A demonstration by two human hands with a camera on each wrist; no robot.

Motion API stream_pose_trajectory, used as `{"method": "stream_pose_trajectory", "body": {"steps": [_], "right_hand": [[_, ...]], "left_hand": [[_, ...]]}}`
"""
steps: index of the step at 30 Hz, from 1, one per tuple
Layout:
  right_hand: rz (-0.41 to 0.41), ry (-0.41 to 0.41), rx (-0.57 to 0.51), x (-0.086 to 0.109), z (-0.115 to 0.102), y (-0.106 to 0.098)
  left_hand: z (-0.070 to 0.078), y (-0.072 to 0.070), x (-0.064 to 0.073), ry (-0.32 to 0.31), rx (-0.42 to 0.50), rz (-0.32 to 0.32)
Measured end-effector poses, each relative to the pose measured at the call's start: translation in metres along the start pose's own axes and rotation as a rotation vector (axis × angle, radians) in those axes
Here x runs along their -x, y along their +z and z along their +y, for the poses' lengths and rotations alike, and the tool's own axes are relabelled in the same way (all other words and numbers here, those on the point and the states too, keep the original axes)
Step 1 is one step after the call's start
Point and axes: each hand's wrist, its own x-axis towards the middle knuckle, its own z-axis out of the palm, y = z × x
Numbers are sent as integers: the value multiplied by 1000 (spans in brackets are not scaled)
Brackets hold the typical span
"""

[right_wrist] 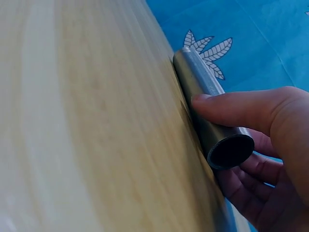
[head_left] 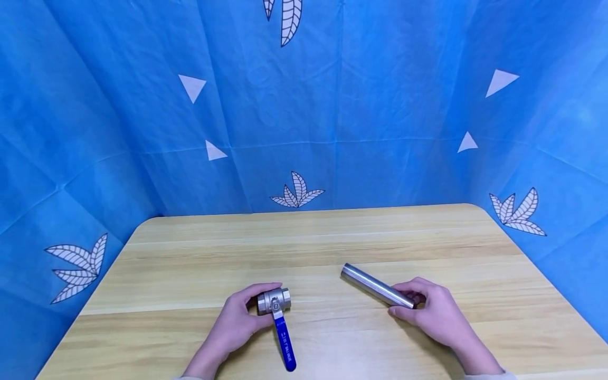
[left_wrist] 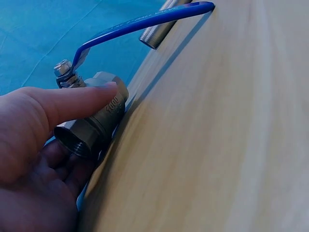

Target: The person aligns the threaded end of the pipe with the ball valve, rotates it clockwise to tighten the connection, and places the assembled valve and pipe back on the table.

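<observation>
On the left of the table, my left hand grips a steel ball valve between thumb and fingers. The valve's blue lever points toward the near edge. Seen from the left wrist, the thumb lies across the valve body, and one threaded opening faces the camera. My right hand holds the near end of a steel pipe, which slants away to the left. In the right wrist view the pipe lies close along the tabletop, its hollow end facing the camera. A threaded far end shows in the left wrist view.
The pale wooden table has rounded far corners. Blue cloth with white leaf and triangle prints hangs behind it and along both sides. Bare tabletop separates the valve from the pipe.
</observation>
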Motion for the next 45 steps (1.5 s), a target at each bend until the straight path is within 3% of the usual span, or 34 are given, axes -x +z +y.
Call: {"method": "stream_pose_trajectory", "body": {"steps": [7, 14, 16, 22, 25, 35, 45], "right_hand": [[20, 28, -103, 1, 8, -1], [34, 204, -427, 1, 9, -1], [49, 220, -522, 1, 6, 0], [93, 83, -1020, 3, -2, 7], [110, 47, -1155, 3, -8, 10], [92, 22, -1343, 6, -22, 22], [139, -3, -1308, 1, -40, 25]], "left_hand": [[1, -1, -1, -8, 63, 19], [6, -3, -1, 9, 189, 27], [9, -4, -1, 24, 219, 31], [17, -4, 0, 23, 260, 97], [22, -3, 1, 12, 277, 133], [35, 4, 1, 4, 461, 165], [46, 11, -2, -7, 464, 222]]}}
